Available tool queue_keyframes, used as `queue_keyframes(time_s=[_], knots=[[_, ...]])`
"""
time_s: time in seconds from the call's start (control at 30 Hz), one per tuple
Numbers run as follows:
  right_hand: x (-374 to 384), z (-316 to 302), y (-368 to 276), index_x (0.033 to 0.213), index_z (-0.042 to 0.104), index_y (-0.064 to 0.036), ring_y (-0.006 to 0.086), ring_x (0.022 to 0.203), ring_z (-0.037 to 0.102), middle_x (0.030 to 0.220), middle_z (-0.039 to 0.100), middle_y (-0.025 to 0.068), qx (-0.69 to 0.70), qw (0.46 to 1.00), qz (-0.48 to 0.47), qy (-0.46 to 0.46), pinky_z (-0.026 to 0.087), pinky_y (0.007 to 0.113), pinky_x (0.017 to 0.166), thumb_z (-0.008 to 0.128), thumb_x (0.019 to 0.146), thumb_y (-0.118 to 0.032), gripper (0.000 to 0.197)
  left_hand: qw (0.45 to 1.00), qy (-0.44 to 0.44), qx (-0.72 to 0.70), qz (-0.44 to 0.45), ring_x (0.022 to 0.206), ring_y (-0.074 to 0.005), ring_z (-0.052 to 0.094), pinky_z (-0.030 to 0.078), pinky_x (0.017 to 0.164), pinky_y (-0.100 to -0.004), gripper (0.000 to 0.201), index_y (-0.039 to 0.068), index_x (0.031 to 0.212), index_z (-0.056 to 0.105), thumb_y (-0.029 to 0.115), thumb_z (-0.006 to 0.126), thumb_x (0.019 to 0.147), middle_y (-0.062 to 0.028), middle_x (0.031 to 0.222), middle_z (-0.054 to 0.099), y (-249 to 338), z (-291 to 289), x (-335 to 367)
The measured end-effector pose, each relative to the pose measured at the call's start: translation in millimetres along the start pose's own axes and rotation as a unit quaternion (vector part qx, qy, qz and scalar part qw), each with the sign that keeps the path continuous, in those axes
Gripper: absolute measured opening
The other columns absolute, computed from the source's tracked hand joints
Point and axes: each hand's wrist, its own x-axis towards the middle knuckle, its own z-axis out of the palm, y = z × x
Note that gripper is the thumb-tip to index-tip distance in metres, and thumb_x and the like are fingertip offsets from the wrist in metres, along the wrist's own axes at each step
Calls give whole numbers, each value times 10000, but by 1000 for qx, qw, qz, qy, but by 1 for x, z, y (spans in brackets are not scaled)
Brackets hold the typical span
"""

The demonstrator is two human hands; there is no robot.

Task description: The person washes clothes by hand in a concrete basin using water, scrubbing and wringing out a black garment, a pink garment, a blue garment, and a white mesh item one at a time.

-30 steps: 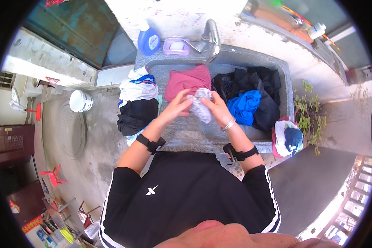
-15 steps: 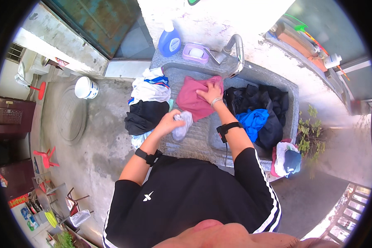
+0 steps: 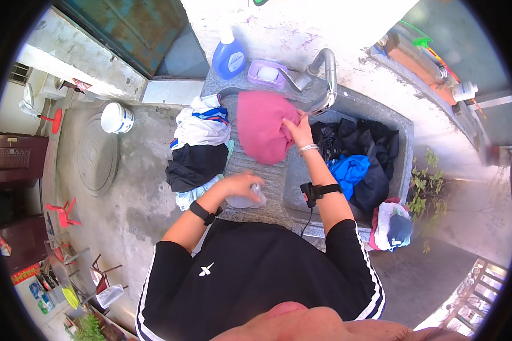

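Note:
A pink cloth, spread over the ribbed washboard of the stone sink, is gathered at its right edge. My right hand is closed on that gathered edge, just below the tap. Near the sink's front edge, my left hand is curled around a crumpled, pale see-through thing, perhaps a thin plastic bag. The hand hides part of it and its fingers are slightly blurred. Left of the washboard lies a pile with a white garment and a black garment.
In the basin at right lie black clothes and a blue cloth. Behind stand the tap, a purple soap dish and a blue bottle. More folded cloth rests on the right corner. A white bucket stands on the floor.
My left hand has moved nearer to me, the see-through thing with it. My right hand has shifted to the cloth's right edge, and the cloth lies spread further left and toward the back.

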Motion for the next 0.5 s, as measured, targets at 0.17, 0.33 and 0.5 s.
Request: queue_keyframes(time_s=[0.17,0.33,0.5], knots=[[-26,31,22,1342,266,-173,404,1176,337,1282,347,232,-475,866,-138,-75,255,458,991,693,593,-525,931,971,223,-16,-83,1055,-341,468,397,860,-361,607,93,1186,467,359,680,683,-198,1181,440,0,-14,14],[0,32,43,1028,538,-81,384,1015,499,1159,497,199,-413,900,-123,-66,436,427,799,626,672,-377,471,979,51,136,-140,961,-319,525,435,779,-364,355,87,862,647,405,627,705,-164,948,584,12,-7,18],[-14,4,46,1039,556,-1,363,887,573,885,617,209,-101,978,28,-182,442,379,794,607,695,-410,536,982,-90,41,-164,862,-303,551,446,740,-367,301,113,848,648,372,636,697,-160,920,570,17,-8,9]])
